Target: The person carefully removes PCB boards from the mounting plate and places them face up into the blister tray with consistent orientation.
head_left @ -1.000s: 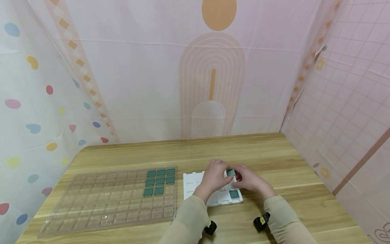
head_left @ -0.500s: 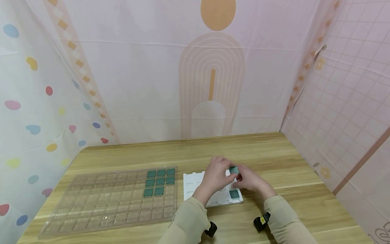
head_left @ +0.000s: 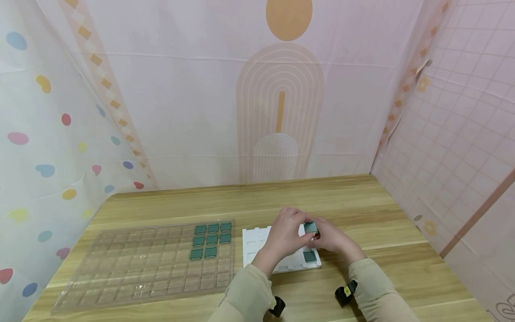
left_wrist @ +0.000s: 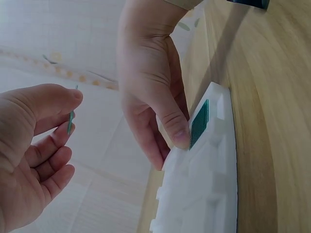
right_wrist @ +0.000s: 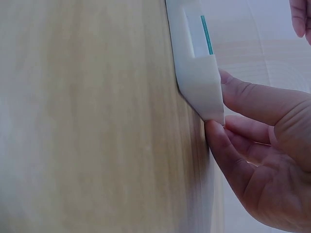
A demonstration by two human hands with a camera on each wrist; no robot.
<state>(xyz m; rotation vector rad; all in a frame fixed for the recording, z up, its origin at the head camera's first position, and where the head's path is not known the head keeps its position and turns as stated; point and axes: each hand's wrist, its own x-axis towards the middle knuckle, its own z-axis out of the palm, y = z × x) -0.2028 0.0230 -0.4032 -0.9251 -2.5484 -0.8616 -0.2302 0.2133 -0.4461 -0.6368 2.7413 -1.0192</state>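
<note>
My left hand [head_left: 284, 233] pinches a small square green circuit board [head_left: 310, 227] between thumb and fingertips. In the left wrist view that circuit board [left_wrist: 71, 120] appears edge-on, raised away from the white foam tray [left_wrist: 214, 160]. With thumb above and fingers beneath, my right hand [right_wrist: 265, 141] grips the edge of the white tray [right_wrist: 199, 92]; the head view shows it at the tray's right side. Another green board [head_left: 310, 256] lies in the tray's front right pocket. Part of the tray [head_left: 252, 243] is hidden behind the left hand and forearm.
Left of the white tray lies a large clear plastic tray [head_left: 161, 259] with many square pockets. Several green boards [head_left: 211, 239] fill its back right pockets. Both trays rest on a wooden table [head_left: 342, 197], with patterned cloth hanging behind and at the sides.
The board in my left hand has shifted slightly right and now shows more of its face to the head view. My right hand stays at the white tray's edge.
</note>
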